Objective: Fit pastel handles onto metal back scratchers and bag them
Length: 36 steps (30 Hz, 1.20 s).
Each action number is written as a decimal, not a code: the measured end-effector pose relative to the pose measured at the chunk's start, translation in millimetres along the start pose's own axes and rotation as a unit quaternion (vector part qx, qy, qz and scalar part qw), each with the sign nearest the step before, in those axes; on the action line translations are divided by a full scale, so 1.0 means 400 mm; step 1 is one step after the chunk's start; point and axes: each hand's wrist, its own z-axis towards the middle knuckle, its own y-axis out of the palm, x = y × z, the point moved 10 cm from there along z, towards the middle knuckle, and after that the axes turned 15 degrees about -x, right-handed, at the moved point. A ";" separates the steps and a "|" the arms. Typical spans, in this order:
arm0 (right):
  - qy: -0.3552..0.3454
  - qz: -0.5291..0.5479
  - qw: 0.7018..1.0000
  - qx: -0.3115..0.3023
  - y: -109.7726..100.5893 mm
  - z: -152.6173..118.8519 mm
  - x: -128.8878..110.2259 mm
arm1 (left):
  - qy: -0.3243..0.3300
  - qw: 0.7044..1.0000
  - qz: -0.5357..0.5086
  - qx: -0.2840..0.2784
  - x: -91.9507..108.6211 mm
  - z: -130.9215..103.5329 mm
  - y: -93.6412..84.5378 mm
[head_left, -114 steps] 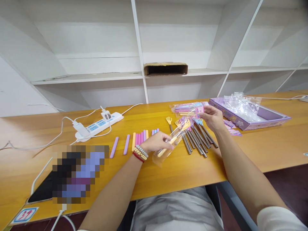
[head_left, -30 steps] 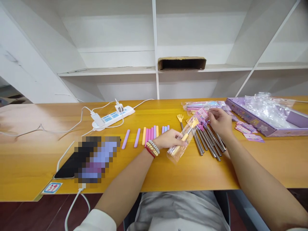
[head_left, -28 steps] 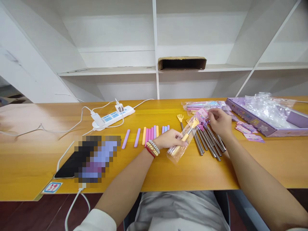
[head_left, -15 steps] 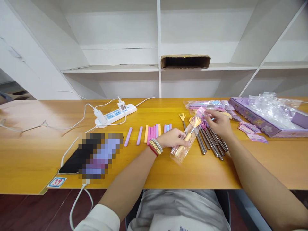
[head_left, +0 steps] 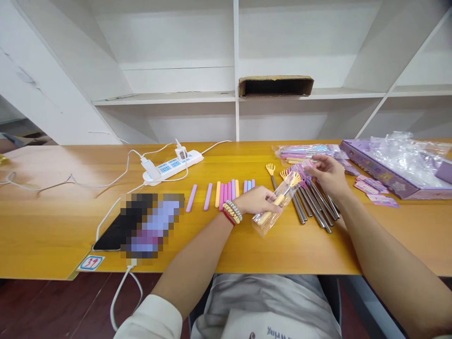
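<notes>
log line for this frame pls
left hand: holds bagged yellow scratcher | right hand: pinches pink card | steel scratchers on table

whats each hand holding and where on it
The left hand pinches a clear bag with a yellow back scratcher inside, around its middle. The right hand holds a small pink card by its edge.

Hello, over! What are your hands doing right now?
Left hand grips clear bag holding yellow claw scratcher. Right hand pinches pink card. Steel rods alongside.

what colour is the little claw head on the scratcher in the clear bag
Yellow-orange, like its handle. The head view shows the claw head inside the clear bag held by the left hand.
</notes>
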 end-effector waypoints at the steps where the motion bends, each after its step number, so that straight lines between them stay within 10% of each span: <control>1: 0.012 0.001 1.000 -0.029 0.016 0.002 0.002 | 0.000 1.000 -0.001 0.003 0.000 0.000 -0.001; 13: 0.037 0.055 0.989 -0.133 0.087 0.005 0.008 | -0.013 1.000 -0.016 -0.003 -0.015 0.002 0.003; 36: 0.052 0.001 0.996 -0.076 0.063 -0.003 -0.001 | -0.010 0.999 0.019 -0.024 -0.002 0.003 0.008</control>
